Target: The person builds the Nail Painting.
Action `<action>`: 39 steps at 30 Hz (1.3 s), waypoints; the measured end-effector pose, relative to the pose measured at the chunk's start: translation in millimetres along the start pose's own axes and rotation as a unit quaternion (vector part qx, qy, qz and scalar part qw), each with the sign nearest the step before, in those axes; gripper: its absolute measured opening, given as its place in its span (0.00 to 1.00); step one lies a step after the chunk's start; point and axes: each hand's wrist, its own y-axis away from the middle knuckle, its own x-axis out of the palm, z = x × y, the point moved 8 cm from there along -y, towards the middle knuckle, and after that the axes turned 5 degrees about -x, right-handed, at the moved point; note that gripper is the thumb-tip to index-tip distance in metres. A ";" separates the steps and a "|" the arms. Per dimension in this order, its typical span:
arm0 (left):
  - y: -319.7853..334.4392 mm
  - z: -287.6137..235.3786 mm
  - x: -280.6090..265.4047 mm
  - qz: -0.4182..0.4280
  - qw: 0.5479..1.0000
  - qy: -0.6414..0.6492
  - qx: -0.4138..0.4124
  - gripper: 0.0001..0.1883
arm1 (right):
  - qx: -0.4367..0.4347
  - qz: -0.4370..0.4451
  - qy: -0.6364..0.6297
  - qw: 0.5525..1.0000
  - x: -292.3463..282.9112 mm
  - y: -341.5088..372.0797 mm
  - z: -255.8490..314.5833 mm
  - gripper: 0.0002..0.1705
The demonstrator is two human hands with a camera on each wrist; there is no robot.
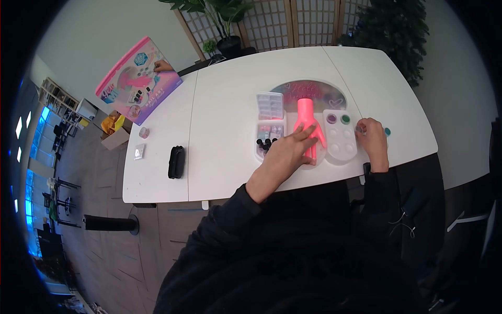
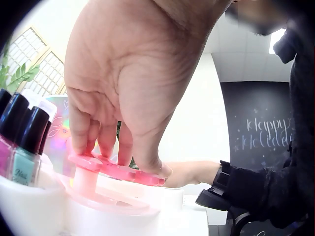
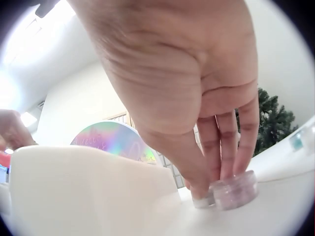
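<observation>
A bright pink model hand [image 1: 304,111] lies palm-down on a white nail-kit base. My left hand [image 1: 285,155] rests on it; in the left wrist view its fingertips [image 2: 125,152] press down on the pink fingers, thumb at the near side. To the right stands a white tray with round wells [image 1: 341,149], purple and green pots in two of them. Beside that tray, my right hand [image 1: 372,140] pinches a small clear round jar [image 3: 236,191] low at the tabletop. Another small clear piece [image 3: 202,200] shows under the thumb.
Nail polish bottles [image 1: 266,143] with black caps and an open lidded box [image 1: 270,106] stand left of the model hand. A shiny rounded panel [image 1: 334,94] rises behind. A teal pot [image 1: 387,131], black case [image 1: 177,162], clear jar [image 1: 144,132] and product box [image 1: 138,78] are farther out.
</observation>
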 end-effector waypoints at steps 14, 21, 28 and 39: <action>0.3 -0.4 -0.9 -0.007 1.000 0.008 -0.006 0.32 | -0.094 -0.118 -0.143 0.978 -33.7 4.7 34.4 0.14; 0.1 -1.4 -1.6 -0.009 1.000 0.000 -0.013 0.33 | -0.182 -0.031 -0.249 0.951 -1.3 6.5 80.6 0.14; 0.3 -5.5 -3.3 -0.010 1.000 -0.007 -0.010 0.33 | -0.150 -0.075 -0.191 0.967 -12.0 11.6 85.9 0.12; 2.3 -4.3 -0.4 -0.019 1.000 -0.002 -0.004 0.32 | -0.087 -0.044 -0.281 0.955 0.9 17.1 67.8 0.15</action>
